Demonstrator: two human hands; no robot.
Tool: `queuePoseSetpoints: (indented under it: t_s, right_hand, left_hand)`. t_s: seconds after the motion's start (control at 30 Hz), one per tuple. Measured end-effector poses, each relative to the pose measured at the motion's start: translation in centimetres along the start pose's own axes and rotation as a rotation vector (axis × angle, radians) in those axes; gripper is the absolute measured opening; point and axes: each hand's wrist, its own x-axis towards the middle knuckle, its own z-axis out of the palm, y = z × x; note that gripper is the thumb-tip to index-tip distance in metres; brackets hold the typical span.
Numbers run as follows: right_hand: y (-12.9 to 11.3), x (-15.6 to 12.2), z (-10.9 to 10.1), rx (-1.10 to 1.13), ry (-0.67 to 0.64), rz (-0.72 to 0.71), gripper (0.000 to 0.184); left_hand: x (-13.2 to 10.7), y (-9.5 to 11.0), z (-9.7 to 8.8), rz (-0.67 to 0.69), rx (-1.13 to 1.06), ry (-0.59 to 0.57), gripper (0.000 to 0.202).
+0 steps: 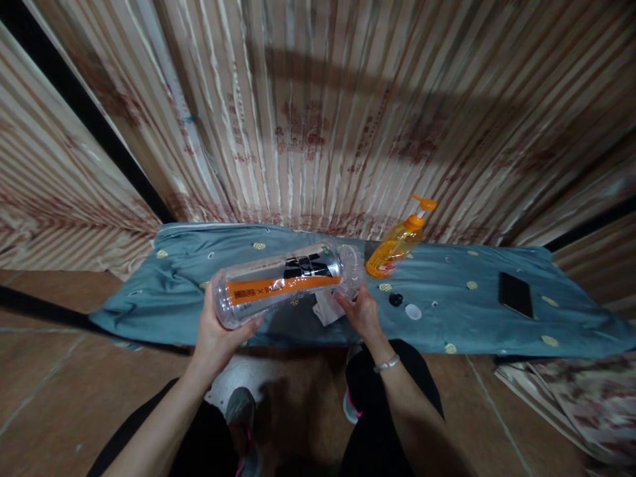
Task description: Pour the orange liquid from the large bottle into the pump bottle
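A large clear plastic bottle (278, 281) with an orange and black label lies almost level in the air above the cloth-covered surface. It looks empty. My left hand (218, 341) is wrapped round its base at the left. At the other end, my right hand (364, 313) is closed at the bottle's clear top, thumb and fingers close together. A pale folded cloth or tissue (328, 309) shows beneath the bottle beside my right fingers. Whether those fingers touch it, I cannot tell. An orange pump bottle (395, 248) with orange liquid stands just beyond my right hand.
A small black part (396, 299) and a white disc (413, 311) lie right of my right hand. Farther right is a dark flat phone-like object (515, 294). The teal patterned cloth (477, 324) covers the narrow surface. A striped curtain (308, 119) hangs behind it.
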Motion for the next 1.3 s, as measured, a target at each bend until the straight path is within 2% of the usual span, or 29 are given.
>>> queuePoseSetpoints:
  t_s: [0.17,0.3,0.53,0.7,0.93,1.13,1.3]
  right_hand:
    - [-0.2,0.0,0.0,0.018,0.004,-0.010,0.052]
    - [-0.6,0.1,-0.1,0.035,0.012,0.008,0.045]
    - [-0.8,0.0,0.2,0.083,0.038,0.001,0.029]
    - [-0.7,0.3,0.2,0.077,0.031,0.018,0.032]
    - [-0.8,0.5,-0.1,0.066,0.015,0.027,0.036]
    - [-1.2,0.7,-0.3,0.046,0.003,0.024,0.033]
    - [-1.6,1.0,-0.8,0.017,0.003,0.027,0.031]
  left_hand:
    - [0.1,-0.6,0.1,0.030,-0.015,0.008,0.117]
    - [0.3,-1.5,0.2,0.051,-0.049,0.003,0.119]
    - [0.6,-1.7,0.2,0.080,-0.040,-0.015,0.113]
    - [0.9,-2.1,0.5,0.132,-0.050,-0.034,0.104]
    - [0.9,-2.1,0.9,0.148,-0.073,-0.030,0.103]
    - [0.9,-2.0,1.2,0.138,-0.098,-0.044,0.108]
    - [1.0,-2.0,1.6,0.181,-0.090,-0.062,0.106]
